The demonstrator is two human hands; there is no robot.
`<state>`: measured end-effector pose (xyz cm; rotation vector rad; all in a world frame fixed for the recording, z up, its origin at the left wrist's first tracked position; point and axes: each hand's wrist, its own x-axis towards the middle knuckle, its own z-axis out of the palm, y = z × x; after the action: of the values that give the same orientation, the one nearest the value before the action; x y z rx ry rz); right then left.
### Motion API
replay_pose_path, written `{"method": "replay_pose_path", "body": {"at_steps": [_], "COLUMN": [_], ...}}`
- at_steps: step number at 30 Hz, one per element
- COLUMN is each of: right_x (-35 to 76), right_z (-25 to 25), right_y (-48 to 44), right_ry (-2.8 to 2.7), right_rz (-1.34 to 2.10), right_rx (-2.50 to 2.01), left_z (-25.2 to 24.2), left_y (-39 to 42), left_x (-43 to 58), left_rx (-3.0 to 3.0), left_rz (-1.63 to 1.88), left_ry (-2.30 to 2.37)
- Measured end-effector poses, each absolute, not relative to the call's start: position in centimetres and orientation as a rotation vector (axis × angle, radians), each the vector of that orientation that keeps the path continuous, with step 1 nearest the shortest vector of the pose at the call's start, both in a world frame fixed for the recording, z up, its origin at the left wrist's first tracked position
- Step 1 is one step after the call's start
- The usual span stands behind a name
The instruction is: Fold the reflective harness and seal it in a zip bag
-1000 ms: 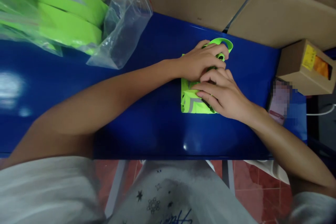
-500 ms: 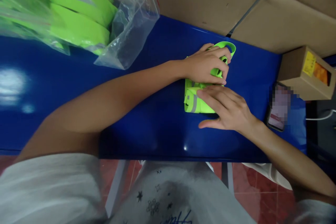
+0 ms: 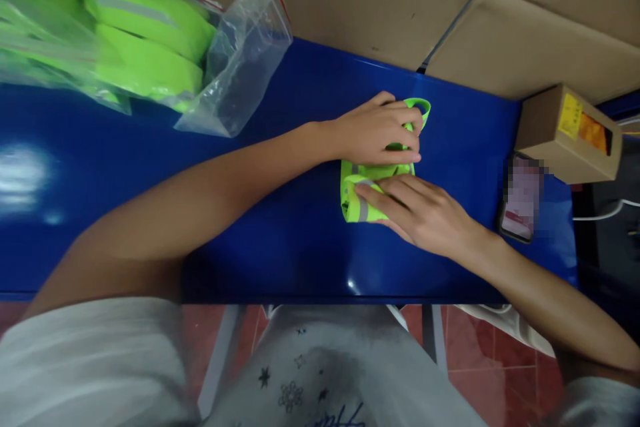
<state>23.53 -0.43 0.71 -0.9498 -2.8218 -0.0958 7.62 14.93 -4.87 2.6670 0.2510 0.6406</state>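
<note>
A neon-yellow fabric piece with grey reflective strips point(image 3: 368, 208) lies partly rolled on the blue table. My left hand point(image 3: 377, 133) rests on its far part, fingers spread and pressing down; a loop of the strap sticks out beyond the fingertips. Around the near rolled edge, my right hand point(image 3: 417, 210) has its fingers on top and its thumb underneath, gripping the roll. Much of the fabric is hidden beneath both hands.
Clear plastic bags point(image 3: 235, 73) with folded neon-yellow fabric point(image 3: 145, 60) lie at the back left of the blue table point(image 3: 280, 247). Large cardboard boxes point(image 3: 350, 7) line the back. A phone point(image 3: 521, 200) and a small carton point(image 3: 545, 130) are at the right.
My right thumb has gone under the near edge of the fabric, and the right fingers have closed on the roll. My left hand still presses on the far part. The whole view has shifted slightly.
</note>
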Motion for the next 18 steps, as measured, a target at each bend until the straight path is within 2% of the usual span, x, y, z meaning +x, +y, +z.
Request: {"method": "replay_pose_path", "body": {"at_steps": [8, 13, 18], "right_x": [23.7, 23.7, 23.7], "right_z": [2.8, 3.2, 3.1], "right_y": [0.8, 2.1, 2.6], "right_ry": [-2.666, -2.586, -2.557], "right_rz": [0.81, 0.923, 1.077], "right_rx": [-1.022, -1.122, -1.033], "left_z": [-5.4, -5.5, -5.4], "left_y": [12.9, 12.9, 12.6], "left_x": [7.6, 7.8, 7.7], "left_rx": [2.805, 2.857, 2.834], "left_rz": [0.686, 0.733, 0.862], "left_ry": [0.129, 0.208, 0.281]}}
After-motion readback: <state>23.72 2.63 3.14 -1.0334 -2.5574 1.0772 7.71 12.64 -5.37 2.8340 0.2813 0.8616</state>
